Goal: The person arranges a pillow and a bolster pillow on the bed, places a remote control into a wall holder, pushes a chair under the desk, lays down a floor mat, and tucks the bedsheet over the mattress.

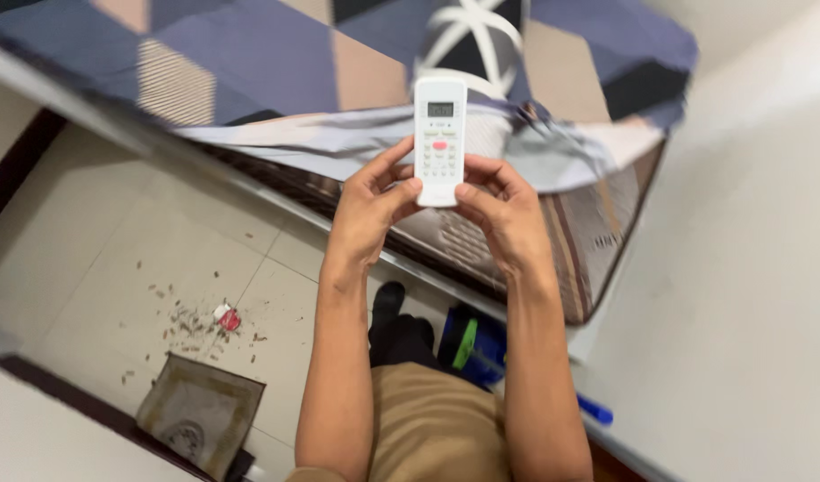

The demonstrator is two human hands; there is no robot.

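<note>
A white remote control (440,141) is held upright in the air in front of the body, above the edge of a bed (481,241). It is gripped at its lower end from both sides: the left hand (367,210) is wrapped round the left edge with the thumb laid on the lower face, and the right hand (506,210) is closed round the right edge and bottom corner. A small grey display is seen at the top of its face, a red oval button below it, and rows of pale keys under that. It is judged to be light, stiff and of smooth plastic, so it may slip if pinched loosely; it is best taken by the long side edges, with the display and keys left uncovered.

Behind it, a bedcover (276,62) patterned in blue, beige and dark patches is spread over the bed. On the tiled floor (97,241) to the left, scattered crumbs and a small crumpled red-and-white wrapper (227,317) are seen, with a worn square mat (200,412) just below them. A blue and green object (472,344) lies near the feet; its kind cannot be told.
</note>
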